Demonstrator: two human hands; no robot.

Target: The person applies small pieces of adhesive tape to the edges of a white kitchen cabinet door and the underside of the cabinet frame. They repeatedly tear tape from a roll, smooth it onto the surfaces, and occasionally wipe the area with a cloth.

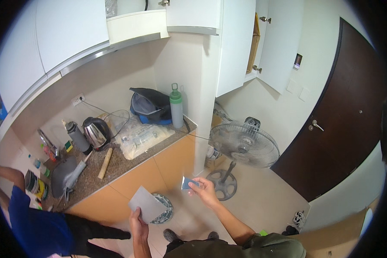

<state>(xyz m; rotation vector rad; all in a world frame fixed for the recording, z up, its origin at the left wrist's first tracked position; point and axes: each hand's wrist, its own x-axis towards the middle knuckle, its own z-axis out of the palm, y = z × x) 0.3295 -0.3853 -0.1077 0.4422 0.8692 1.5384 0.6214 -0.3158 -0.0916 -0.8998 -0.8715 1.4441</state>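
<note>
My left hand point(138, 222) grips a flat grey rectangular sheet point(147, 204) by its lower left edge, thumb on top. It could be a metal or plastic plate; the exact kind does not show. Between the thumb and fingers of my right hand point(204, 191) is a small dark-blue flat piece point(187, 183) with a pale left edge, held apart from the sheet. Partly hidden beneath the sheet, a round bucket point(169, 210) with dark, whitish-smeared insides stands on the floor.
Another person in a blue shirt point(38, 228) stands at the left by the granite counter point(92, 172). On it are a kettle point(96, 133), a caulking gun point(76, 174), a bag point(150, 105) and a green-topped bottle point(176, 107). A stand fan point(244, 144) is ahead right, near a brown door point(335, 103).
</note>
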